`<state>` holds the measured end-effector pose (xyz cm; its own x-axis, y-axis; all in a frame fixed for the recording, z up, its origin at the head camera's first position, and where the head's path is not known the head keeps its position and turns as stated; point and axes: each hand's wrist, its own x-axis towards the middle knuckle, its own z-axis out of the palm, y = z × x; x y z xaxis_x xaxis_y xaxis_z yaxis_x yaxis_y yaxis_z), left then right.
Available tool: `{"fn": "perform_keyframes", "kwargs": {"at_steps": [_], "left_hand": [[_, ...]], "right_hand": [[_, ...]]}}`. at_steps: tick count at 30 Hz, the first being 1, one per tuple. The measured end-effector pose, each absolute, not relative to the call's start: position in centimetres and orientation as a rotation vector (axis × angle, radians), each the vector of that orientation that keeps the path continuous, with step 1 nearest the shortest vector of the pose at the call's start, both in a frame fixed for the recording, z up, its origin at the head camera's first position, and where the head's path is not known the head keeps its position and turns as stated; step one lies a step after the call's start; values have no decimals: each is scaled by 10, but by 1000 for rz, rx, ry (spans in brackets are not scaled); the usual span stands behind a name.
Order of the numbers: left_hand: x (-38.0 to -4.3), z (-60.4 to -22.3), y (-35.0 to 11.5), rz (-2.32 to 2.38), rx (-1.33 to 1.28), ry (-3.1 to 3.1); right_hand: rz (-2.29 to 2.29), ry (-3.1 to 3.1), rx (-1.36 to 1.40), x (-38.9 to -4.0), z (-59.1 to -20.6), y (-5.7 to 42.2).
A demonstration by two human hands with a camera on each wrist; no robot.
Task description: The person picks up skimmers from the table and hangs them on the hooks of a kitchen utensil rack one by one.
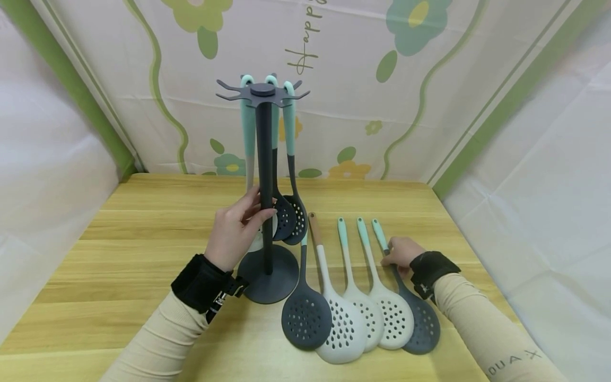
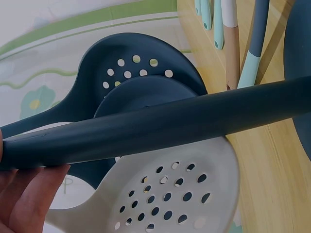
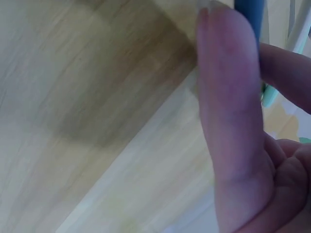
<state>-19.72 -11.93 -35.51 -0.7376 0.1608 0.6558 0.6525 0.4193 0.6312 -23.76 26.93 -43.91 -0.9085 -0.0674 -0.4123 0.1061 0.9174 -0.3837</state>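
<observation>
My left hand [image 1: 233,227] grips the dark post [image 1: 264,159] of an upright utensil stand, thumb in front and fingers behind. From the stand's hooked top hang three mint-handled utensils: a white skimmer [image 2: 170,194] and two dark ones with holes, one a skimmer [image 2: 131,58], close behind the post. On the right, my right hand [image 1: 403,252] pinches the neck of a dark skimmer [image 1: 422,329] just below its mint handle. That skimmer's perforated head is at the table, handle pointing away. In the right wrist view, fingers cover most of its neck [image 3: 249,17].
Left of that skimmer lie two white mint-handled skimmers [image 1: 396,321], a white slotted turner with brown handle [image 1: 341,334] and another dark skimmer [image 1: 305,318], heads overlapping. The stand's round base [image 1: 281,292] rests on the wooden table [image 1: 119,254]. A patterned curtain [image 1: 343,122] hangs behind.
</observation>
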Motion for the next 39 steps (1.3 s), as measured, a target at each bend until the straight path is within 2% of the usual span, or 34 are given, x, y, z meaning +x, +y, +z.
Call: {"fn": "perform_keyframes", "kwargs": {"at_steps": [39], "left_hand": [[-197, -355, -119, -1265, -736, -2208]], "right_hand": [[-609, 2765, -111, -248, -399, 256]]}}
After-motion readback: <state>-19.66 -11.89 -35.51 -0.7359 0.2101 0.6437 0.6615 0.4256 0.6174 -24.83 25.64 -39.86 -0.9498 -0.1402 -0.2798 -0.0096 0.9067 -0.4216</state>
